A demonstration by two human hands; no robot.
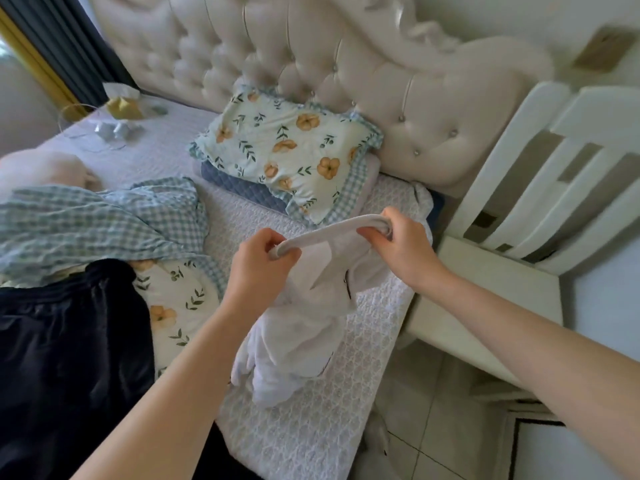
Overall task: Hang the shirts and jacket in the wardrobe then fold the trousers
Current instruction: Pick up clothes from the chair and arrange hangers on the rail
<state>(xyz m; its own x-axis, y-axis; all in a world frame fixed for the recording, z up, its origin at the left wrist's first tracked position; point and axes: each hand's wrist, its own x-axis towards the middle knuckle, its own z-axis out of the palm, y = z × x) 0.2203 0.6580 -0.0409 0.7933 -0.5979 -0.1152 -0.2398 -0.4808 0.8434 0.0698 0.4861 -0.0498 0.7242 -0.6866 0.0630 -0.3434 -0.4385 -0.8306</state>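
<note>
A white garment hangs from both my hands above the bed's right side. Its waistband or collar edge is stretched into a band between them. My left hand grips the band's left end. At the band's right end my right hand grips it with curled fingers. The rest of the garment droops in a crumpled bunch onto the white quilted bedspread. A dark navy garment lies spread at the bed's left front.
A checked blue blanket lies bunched at left. A floral pillow leans near the tufted headboard. A white slatted cot stands right of the bed, with tiled floor below. Small items sit at the far left.
</note>
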